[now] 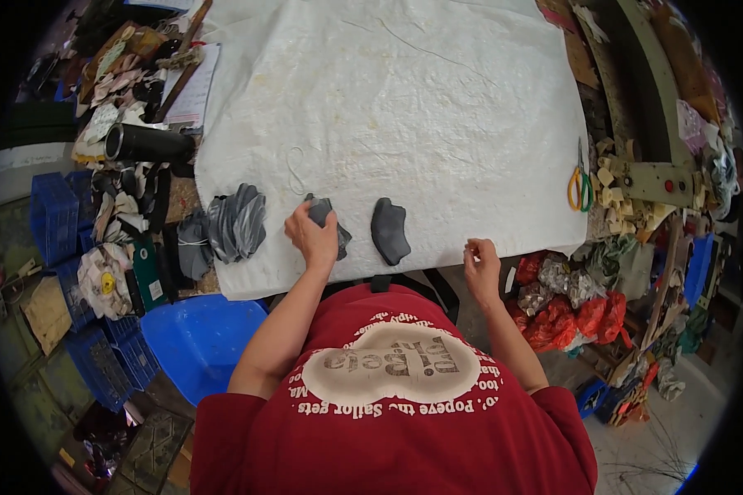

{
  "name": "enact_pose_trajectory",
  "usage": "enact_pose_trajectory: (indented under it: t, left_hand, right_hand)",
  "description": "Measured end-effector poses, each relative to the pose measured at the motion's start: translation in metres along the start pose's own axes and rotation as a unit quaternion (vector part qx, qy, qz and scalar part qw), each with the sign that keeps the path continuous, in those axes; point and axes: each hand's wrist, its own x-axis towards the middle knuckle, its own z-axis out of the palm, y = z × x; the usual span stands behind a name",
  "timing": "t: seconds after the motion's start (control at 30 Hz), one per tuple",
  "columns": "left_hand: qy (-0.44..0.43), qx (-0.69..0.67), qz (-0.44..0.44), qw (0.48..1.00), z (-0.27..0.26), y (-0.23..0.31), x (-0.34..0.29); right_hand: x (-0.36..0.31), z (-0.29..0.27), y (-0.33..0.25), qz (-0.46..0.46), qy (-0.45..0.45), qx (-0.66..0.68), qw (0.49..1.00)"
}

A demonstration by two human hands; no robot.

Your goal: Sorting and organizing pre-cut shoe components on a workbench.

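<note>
My left hand (312,238) is closed on a dark grey cut piece (319,211), thumb and fingers at its edges, over the white sheet (404,107). Another dark grey piece (343,239) shows partly beside that hand; the rest is hidden. To the right lies a curved dark grey piece (390,231), apart from both hands. My right hand (481,266) is at the sheet's near edge, its fingers curled in with nothing visible in them. Left of my left hand is a fanned pile of dark grey pieces (238,223), next to a tied grey bundle (194,245).
Scissors with yellow and green handles (580,190) lie at the sheet's right edge. A loop of string (295,171) lies beyond my left hand. A blue tub (194,342) stands below left. Red plastic bags (565,318) are at right, and a black cylinder (149,143) at left.
</note>
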Motion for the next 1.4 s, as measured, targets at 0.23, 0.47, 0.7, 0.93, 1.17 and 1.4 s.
enact_pose_trajectory:
  t: [0.23,0.47,0.7,0.93,1.17,1.4]
  left_hand:
    - [-0.048,0.078,-0.212,0.973,-0.006,-0.006,0.006]
    - [-0.084,-0.125,-0.124,0.981,-0.025,0.005,0.001]
    - [-0.157,-0.123,-0.073,0.977,-0.04,0.038,-0.016]
    - [-0.235,-0.498,-0.209,0.808,-0.033,0.02,-0.016]
    - [-0.168,-0.504,-0.272,0.802,-0.021,-0.003,-0.006]
    - [-0.081,-0.537,-0.291,0.787,-0.039,0.012,0.016]
  right_hand:
    - [0.039,0.051,-0.06,-0.101,-0.088,0.097,0.986]
    - [0.053,0.095,-0.12,-0.041,-0.238,0.166,0.956]
    - [0.06,0.113,-0.139,0.176,-0.301,0.3,0.888]
    - [0.051,0.106,-0.143,0.056,-0.262,0.224,0.937]
    - [0.032,0.083,-0.133,-0.063,-0.263,0.112,0.956]
    - [-0.016,0.022,0.0,0.157,-0.239,-0.073,0.955]
